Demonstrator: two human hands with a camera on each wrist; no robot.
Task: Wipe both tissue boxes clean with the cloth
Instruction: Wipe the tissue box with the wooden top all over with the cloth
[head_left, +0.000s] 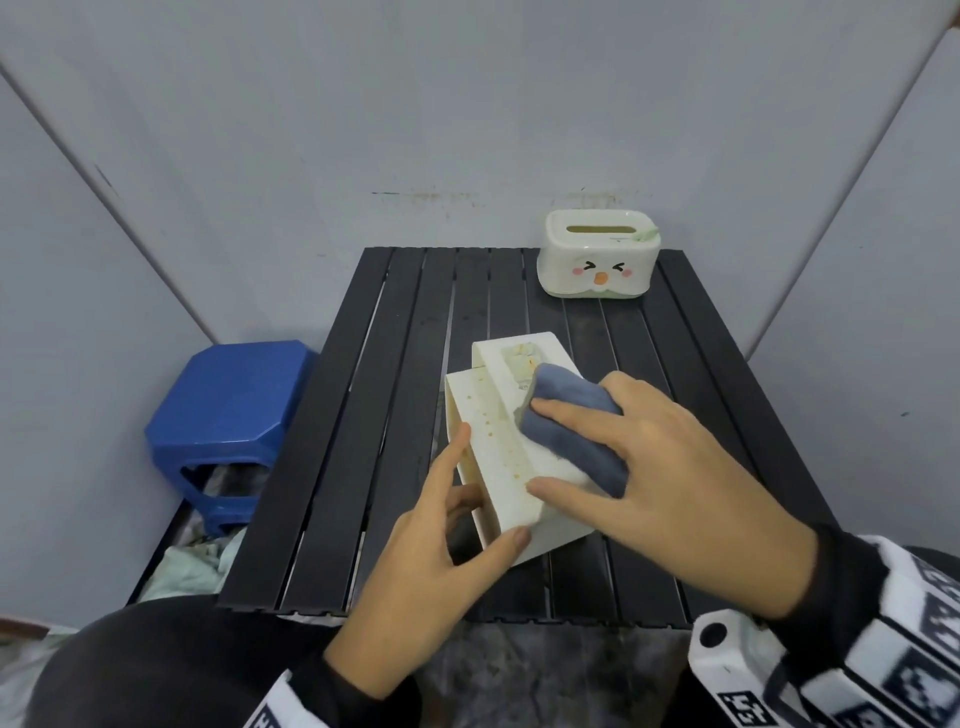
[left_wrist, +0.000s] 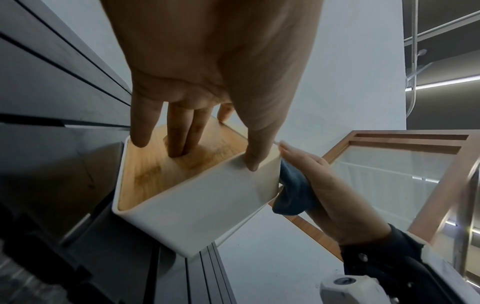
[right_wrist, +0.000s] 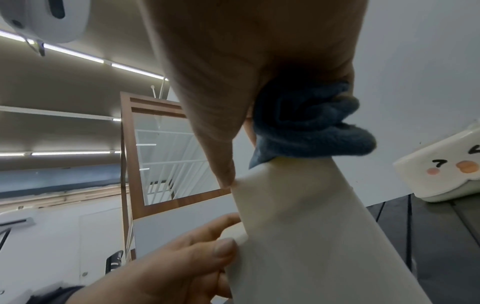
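Fingers of right hand clutching blue cloth, left hand gripping white tissue box

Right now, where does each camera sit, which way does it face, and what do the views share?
Head: on the head, facing forward and down at the slatted table; shows the left hand, right hand and both sleeves.
Left wrist: on the left wrist, looking along the fingers at the cream tissue box; the right hand shows too.
Right wrist: on the right wrist, looking along the hand at the blue cloth; the left hand shows below.
Shared: all three show the cream tissue box and cloth; head and right wrist share the duck-face tissue box.
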